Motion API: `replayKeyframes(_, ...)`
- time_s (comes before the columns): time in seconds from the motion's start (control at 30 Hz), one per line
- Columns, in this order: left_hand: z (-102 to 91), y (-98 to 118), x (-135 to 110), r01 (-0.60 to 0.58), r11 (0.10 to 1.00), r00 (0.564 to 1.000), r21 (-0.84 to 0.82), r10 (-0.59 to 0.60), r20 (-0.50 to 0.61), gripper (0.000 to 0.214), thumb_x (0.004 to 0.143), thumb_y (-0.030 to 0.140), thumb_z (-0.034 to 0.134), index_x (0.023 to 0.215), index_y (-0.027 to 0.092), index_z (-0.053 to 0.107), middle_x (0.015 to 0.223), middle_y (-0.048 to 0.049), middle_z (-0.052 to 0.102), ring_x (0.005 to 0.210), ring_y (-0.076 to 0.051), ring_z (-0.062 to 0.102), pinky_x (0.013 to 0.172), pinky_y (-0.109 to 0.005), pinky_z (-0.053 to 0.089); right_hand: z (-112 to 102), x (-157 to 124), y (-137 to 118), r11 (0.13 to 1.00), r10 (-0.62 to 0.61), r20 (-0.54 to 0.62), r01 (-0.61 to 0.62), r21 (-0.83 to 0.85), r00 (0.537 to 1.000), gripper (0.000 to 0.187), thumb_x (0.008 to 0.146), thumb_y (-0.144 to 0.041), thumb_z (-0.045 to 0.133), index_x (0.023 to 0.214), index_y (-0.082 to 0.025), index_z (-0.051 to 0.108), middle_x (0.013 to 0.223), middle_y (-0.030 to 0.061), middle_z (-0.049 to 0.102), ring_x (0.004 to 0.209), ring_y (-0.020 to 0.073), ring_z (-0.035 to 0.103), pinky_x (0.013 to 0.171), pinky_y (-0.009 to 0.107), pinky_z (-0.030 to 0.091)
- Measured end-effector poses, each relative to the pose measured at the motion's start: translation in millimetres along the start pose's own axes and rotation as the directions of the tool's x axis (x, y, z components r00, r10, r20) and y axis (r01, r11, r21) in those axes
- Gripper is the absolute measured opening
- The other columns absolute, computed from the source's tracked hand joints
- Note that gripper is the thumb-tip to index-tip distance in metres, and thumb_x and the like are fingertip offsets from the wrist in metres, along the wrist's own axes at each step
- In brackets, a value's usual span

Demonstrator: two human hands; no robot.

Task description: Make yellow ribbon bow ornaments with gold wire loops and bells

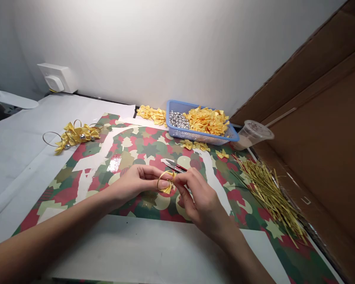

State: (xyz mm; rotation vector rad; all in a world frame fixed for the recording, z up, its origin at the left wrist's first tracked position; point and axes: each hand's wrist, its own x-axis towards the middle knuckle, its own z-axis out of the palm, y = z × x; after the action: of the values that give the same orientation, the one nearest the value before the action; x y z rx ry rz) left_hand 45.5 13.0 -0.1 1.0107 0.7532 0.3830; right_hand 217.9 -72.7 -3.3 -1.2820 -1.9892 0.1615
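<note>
My left hand (142, 179) pinches a thin gold ring (163, 177) with a small yellow ribbon bow (168, 189) on it, held just above the patterned paper. My right hand (197, 193) meets it from the right, its fingers pinched on the bow and the tie at the ring. Both hands are closed. Scissors with red handles (174, 165) lie on the paper just behind the hands.
A blue basket (201, 136) holds yellow bows and silver beads. Loose bows (152, 113) lie beside it. Finished rings with bows (75, 135) sit at the left. Gold twist ties (269, 193) are piled right, by a plastic cup (253, 134) and a cardboard wall (328, 138).
</note>
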Motion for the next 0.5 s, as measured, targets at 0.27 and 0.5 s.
replayKeyframes(0.27,1.0,-1.0,0.7,0.033,0.999,0.999,-0.024,-0.033,0.001,0.019,0.060,0.026,0.083,0.074,0.017,0.073,0.064,0.0016,0.067,0.055,-0.006,0.055,0.051,-0.017,0.040,0.8,-0.2,-1.8,0.999,0.028,0.001,-0.028,0.028,1.000,0.016,0.093,-0.005,0.041,0.092,-0.020,0.047,0.078,0.0019,0.049,0.065,0.0140,0.051,0.057,0.027,0.044)
replayKeyframes(0.5,-6.2,-3.4,3.2,-0.077,0.997,0.997,0.022,0.076,0.034,0.023,0.066,0.030,0.081,0.085,0.019,0.075,0.085,-0.0042,0.073,0.073,-0.012,0.065,0.066,-0.022,0.051,-0.4,5.1,-1.8,0.999,0.002,-0.084,0.002,0.050,0.996,0.017,0.090,-0.005,0.046,0.090,-0.021,0.052,0.077,0.0024,0.058,0.068,0.0162,0.056,0.059,0.029,0.047)
